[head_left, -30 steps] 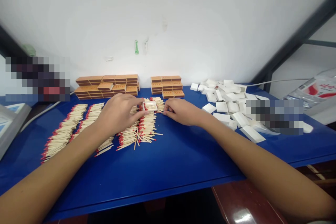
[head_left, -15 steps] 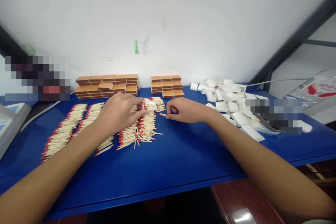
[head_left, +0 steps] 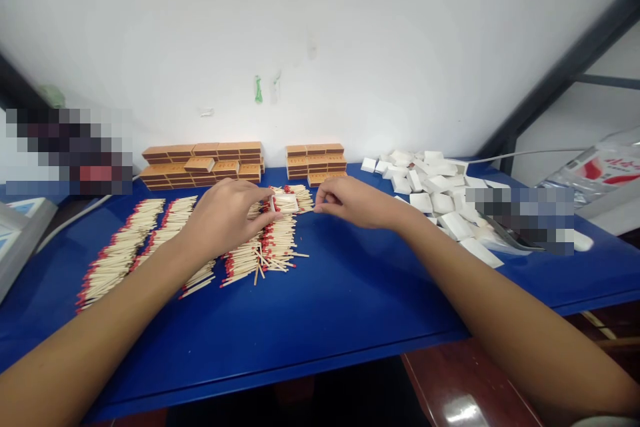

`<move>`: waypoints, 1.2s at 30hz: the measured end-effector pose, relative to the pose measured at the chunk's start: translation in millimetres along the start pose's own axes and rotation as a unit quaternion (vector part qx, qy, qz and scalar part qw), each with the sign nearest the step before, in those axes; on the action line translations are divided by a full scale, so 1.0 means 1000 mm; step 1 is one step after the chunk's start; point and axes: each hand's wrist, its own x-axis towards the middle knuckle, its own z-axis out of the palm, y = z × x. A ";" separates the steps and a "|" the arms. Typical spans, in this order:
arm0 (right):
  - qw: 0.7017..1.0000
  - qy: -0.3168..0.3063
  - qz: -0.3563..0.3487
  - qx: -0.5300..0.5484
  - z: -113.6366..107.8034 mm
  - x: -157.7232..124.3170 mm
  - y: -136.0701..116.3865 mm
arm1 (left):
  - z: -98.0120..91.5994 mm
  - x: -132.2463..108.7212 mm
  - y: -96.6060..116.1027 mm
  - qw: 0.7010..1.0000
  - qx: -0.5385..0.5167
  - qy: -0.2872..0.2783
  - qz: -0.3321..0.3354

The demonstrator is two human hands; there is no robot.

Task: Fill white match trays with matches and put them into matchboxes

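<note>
My left hand (head_left: 227,210) is closed on the end of a small white matchbox tray (head_left: 286,203), thumb and fingers pinching it. A few matches lie in the tray, which is held over a row of red-tipped matches (head_left: 280,240). To the right of the tray my right hand (head_left: 353,201) is curled, its thumb and fingertips pinched together on the end of a match (head_left: 306,209). That match points left, close to the loose ones. More rows of matches (head_left: 113,250) lie to the left, partly hidden by my left forearm.
Stacked orange-brown matchboxes (head_left: 200,165) stand against the wall, with a smaller stack (head_left: 316,161) beside them. White trays (head_left: 435,183) are heaped on the right of the blue table (head_left: 320,327). A plastic-wrapped package (head_left: 610,167) stands at far right, a grey device (head_left: 25,233) at far left.
My right hand has risen slightly and moved a little away from me, the match with it. My left hand still holds the tray in nearly the same place.
</note>
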 end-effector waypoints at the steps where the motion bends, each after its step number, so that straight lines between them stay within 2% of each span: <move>1: 1.000 0.018 -0.007 0.007 -0.002 0.000 -0.002 | 0.000 0.000 0.000 1.000 -0.003 0.001 0.002; 5: 0.995 0.077 -0.047 0.034 0.000 0.000 -0.014 | 0.001 -0.001 0.005 1.000 -0.014 0.009 0.009; 9: 0.991 0.103 -0.081 0.024 0.012 0.001 -0.023 | 0.002 -0.001 0.013 0.999 -0.040 0.016 0.024; 14: 0.990 0.108 -0.091 0.011 0.016 0.000 -0.023 | 0.001 -0.001 0.015 0.998 -0.049 0.020 0.028; 19: 0.988 0.138 -0.071 -0.001 0.012 0.002 -0.016 | 0.000 -0.001 0.005 0.999 -0.020 0.040 0.004; 27: 0.997 0.030 -0.053 -0.041 0.022 0.007 0.001 | -0.003 0.000 -0.003 0.999 0.007 0.036 -0.012; 36: 0.999 0.007 -0.019 -0.041 0.022 0.008 0.005 | -0.005 0.001 0.000 1.000 0.005 0.025 -0.007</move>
